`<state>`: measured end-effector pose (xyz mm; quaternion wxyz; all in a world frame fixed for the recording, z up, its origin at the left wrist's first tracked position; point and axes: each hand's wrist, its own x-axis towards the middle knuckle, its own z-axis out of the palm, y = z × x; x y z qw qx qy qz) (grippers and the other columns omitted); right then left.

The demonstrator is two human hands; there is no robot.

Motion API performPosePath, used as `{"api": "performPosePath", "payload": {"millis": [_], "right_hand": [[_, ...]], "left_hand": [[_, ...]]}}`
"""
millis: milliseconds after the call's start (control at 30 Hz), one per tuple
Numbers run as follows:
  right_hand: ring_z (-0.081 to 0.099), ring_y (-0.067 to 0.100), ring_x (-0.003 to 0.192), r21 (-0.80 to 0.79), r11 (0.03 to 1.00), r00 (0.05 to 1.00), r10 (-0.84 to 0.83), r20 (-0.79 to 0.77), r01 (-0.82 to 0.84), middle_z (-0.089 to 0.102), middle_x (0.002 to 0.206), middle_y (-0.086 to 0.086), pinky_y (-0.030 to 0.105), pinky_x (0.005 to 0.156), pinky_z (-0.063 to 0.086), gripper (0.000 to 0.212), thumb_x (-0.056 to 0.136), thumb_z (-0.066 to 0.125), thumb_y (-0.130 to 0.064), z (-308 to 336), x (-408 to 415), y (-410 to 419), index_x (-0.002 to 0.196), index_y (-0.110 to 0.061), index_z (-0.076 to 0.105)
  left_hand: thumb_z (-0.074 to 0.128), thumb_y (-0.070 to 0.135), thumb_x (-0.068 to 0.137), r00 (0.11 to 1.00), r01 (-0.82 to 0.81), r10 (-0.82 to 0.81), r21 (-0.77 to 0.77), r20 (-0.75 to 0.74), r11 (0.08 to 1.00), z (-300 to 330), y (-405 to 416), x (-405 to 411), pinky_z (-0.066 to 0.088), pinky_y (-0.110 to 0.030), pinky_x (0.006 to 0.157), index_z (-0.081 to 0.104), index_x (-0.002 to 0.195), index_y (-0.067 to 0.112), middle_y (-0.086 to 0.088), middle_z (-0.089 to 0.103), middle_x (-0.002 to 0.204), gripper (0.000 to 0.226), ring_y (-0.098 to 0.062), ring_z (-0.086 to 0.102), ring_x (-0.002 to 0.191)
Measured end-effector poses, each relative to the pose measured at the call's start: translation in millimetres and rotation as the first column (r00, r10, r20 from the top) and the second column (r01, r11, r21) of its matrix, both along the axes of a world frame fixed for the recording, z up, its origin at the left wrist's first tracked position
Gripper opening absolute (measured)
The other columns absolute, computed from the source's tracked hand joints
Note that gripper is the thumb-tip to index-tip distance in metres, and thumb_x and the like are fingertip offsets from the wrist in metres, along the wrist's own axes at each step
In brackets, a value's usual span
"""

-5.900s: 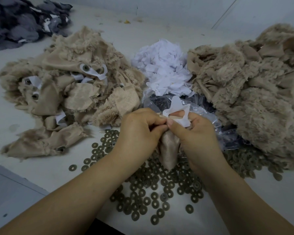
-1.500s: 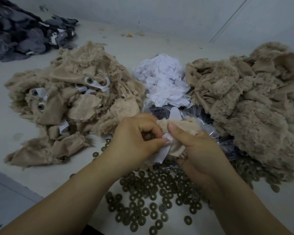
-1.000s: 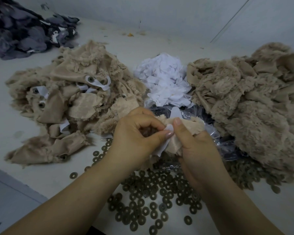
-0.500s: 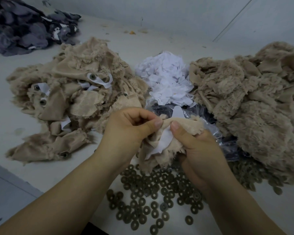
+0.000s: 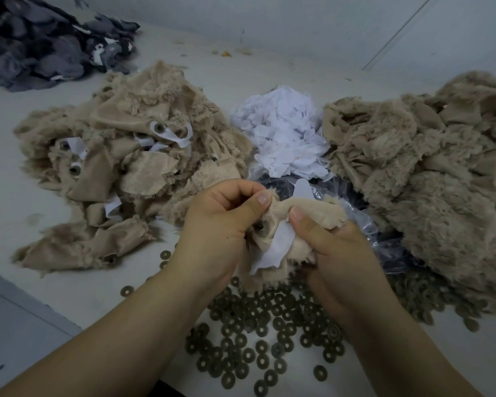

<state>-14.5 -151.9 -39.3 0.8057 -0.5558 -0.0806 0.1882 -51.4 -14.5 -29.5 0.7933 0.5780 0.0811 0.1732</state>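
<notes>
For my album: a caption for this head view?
Left hand and right hand grip a tan plush piece with a white patch over scattered washers.

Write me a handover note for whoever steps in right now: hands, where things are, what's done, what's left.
Left hand: pinches the tan plush piece beside its eye fitting.
Right hand: grips the same piece; a white patch hangs from it.
Done: pieces with eyes and patches lie in the left pile.
Supplies: washers before the hands, white patches heap behind, plain plush in the right pile.
Left: probably finish this piece, drop it on the left pile, take another.
</notes>
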Motion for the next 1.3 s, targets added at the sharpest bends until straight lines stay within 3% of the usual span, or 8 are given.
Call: {"api": "performPosePath", "payload": {"millis": [133, 433, 567, 633, 733, 933, 1100, 1300], "right_hand": [[0.07, 0.034, 0.104, -0.018, 0.996, 0.996, -0.084, -0.011, 0.084, 0.074, 0.108, 0.016, 0.055, 0.099, 0.051, 0.037, 0.075, 0.07, -0.023, -1, -1, 2, 0.107, -0.005, 0.073], [0.066, 0.036, 0.113, 0.132, 0.991, 0.936, 0.08, -0.342, -0.037, 0.07, 0.117, 0.021, 0.054, 0.107, 0.045, 0.04, 0.084, 0.063, -0.013, 7, -1, 2, 0.121, 0.002, 0.066], [0.065, 0.038, 0.114, 0.116, 0.991, 0.933, 0.097, -0.347, -0.06, 0.07, 0.118, 0.023, 0.055, 0.106, 0.045, 0.038, 0.086, 0.062, -0.013, 8, -2, 1, 0.121, 0.001, 0.066], [0.067, 0.036, 0.111, 0.101, 0.991, 0.939, 0.114, -0.323, -0.086, 0.07, 0.117, 0.022, 0.053, 0.103, 0.048, 0.039, 0.085, 0.063, -0.016, 9, -2, 1, 0.12, 0.0, 0.067], [0.068, 0.036, 0.11, 0.109, 0.988, 0.938, 0.137, -0.319, -0.108, 0.07, 0.117, 0.022, 0.054, 0.103, 0.048, 0.039, 0.085, 0.064, -0.017, 9, -3, 0, 0.12, 0.0, 0.067], [0.066, 0.037, 0.114, 0.189, 0.972, 0.902, 0.205, -0.38, -0.141, 0.067, 0.121, 0.025, 0.044, 0.091, 0.056, 0.049, 0.085, 0.06, -0.024, 12, -2, 0, 0.123, 0.007, 0.062], [0.068, 0.038, 0.11, 0.188, 0.976, 0.915, 0.171, -0.366, -0.107, 0.069, 0.117, 0.026, 0.045, 0.091, 0.057, 0.047, 0.086, 0.061, -0.024, 11, -2, 0, 0.121, 0.007, 0.062], [0.069, 0.034, 0.109, 0.196, 0.977, 0.957, 0.137, -0.256, -0.088, 0.071, 0.117, 0.021, 0.046, 0.096, 0.055, 0.041, 0.087, 0.06, -0.02, 11, -7, 3, 0.124, -0.002, 0.063]], "left_hand": [[0.059, 0.001, 0.091, 0.999, 0.008, -0.013, 0.09, 0.05, 0.996, -1, 1, -2, 0.051, -0.021, 0.061, 0.072, 0.071, 0.021, 0.002, 0.065, 0.067, 0.03, -0.009, 0.058, 0.062], [0.062, -0.004, 0.09, 0.996, -0.092, 0.091, 0.26, 0.015, 0.961, -1, -3, -3, 0.046, -0.017, 0.054, 0.065, 0.076, 0.015, 0.006, 0.063, 0.063, 0.023, -0.004, 0.056, 0.057], [0.062, -0.002, 0.081, 0.982, -0.164, 0.096, 0.486, 0.162, 0.858, 2, -1, -5, 0.054, -0.029, 0.07, 0.068, 0.08, 0.019, 0.0, 0.066, 0.085, 0.022, -0.014, 0.064, 0.08], [0.062, 0.008, 0.077, 0.975, -0.171, 0.042, 0.61, 0.219, 0.774, 6, 0, -6, 0.051, -0.022, 0.069, 0.071, 0.082, 0.017, -0.001, 0.062, 0.087, 0.013, -0.015, 0.062, 0.082], [0.077, 0.009, 0.075, 0.982, -0.135, -0.012, 0.739, 0.19, 0.661, 9, 1, -5, 0.048, -0.015, 0.067, 0.073, 0.083, 0.015, -0.001, 0.059, 0.089, 0.01, -0.01, 0.058, 0.081], [0.084, 0.005, 0.071, 0.991, -0.096, -0.017, 0.804, 0.131, 0.586, 8, 5, -4, 0.041, -0.008, 0.068, 0.075, 0.073, 0.012, 0.005, 0.056, 0.086, 0.011, -0.001, 0.055, 0.079], [0.085, 0.005, 0.071, 0.989, -0.121, 0.014, 0.767, 0.144, 0.63, 6, 3, -5, 0.046, -0.016, 0.072, 0.073, 0.08, 0.01, 0.001, 0.06, 0.088, 0.015, -0.009, 0.059, 0.083], [0.083, 0.003, 0.073, 0.985, -0.146, 0.02, 0.766, 0.172, 0.626, 8, 3, -3, 0.046, -0.013, 0.074, 0.075, 0.09, 0.015, -0.001, 0.06, 0.091, 0.023, -0.006, 0.058, 0.085]]}}
